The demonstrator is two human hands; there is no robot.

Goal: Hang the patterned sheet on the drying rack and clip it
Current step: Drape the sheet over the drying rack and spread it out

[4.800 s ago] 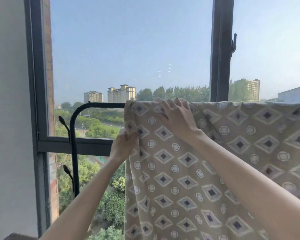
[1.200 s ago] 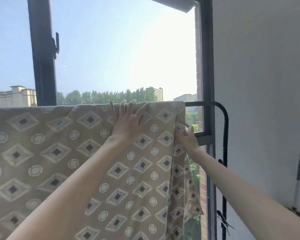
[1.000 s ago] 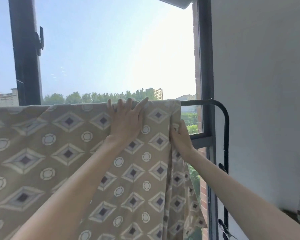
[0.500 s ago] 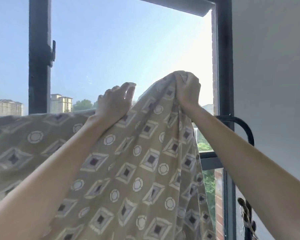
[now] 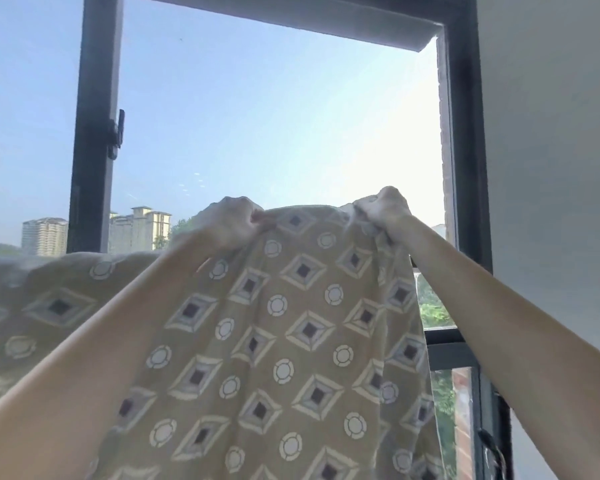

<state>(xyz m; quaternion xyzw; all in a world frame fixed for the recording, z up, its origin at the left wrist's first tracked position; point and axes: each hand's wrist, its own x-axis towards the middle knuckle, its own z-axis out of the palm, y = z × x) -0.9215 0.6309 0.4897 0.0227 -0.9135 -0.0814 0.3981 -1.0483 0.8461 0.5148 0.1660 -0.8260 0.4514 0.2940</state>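
Background: big window with a dark frame (image 5: 94, 168), hazy blue sky, and a few tower blocks (image 5: 139, 230) low on the left.
Room: plain pale wall (image 5: 551, 168) takes up the whole right side of my feed, and there's a latch (image 5: 116, 133) on the frame's middle post.
Sheet: tan patterned sheet (image 5: 291, 341), diamonds and circles, fills the lower middle and hangs down in front of the glass.
Left hand: left hand (image 5: 232, 220) is clenched on the sheet's top edge, with fabric bunched in the fist.
Right hand: right hand (image 5: 383, 206) is doing the same thing, gripping the top edge close to the sheet's right side, a touch higher than the other.
Between the hands: the edge runs fist to fist, held up against the sky.
Off to the left: the rest of the sheet trails away lower, its top about level with the base of the towers.
Past the right edge: green trees (image 5: 433, 306) and a strip of brick (image 5: 463, 410) peek through.
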